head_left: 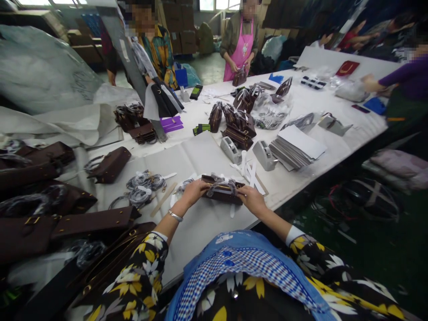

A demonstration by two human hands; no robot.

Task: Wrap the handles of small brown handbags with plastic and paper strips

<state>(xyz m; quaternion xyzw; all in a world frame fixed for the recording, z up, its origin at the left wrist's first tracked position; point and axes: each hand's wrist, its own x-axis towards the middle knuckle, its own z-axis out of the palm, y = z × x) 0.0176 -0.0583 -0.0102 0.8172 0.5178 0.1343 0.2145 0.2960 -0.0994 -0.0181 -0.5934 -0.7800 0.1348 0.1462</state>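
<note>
A small dark brown handbag stands on the paper-covered table in front of me, its handle wrapped in clear plastic. My left hand grips the bag's left end, with the fingers closed on the upper edge. At the opposite end, my right hand pinches the top corner. Left of the bag lies a heap of plastic-wrapped straps, beside a flat tan strip. White strips lie just beyond my right hand.
Two tape dispensers and a stack of grey-white boards are ahead to the right. Brown handbags crowd the left side; more stand farther back. A grey post rises at left. Co-workers surround the table.
</note>
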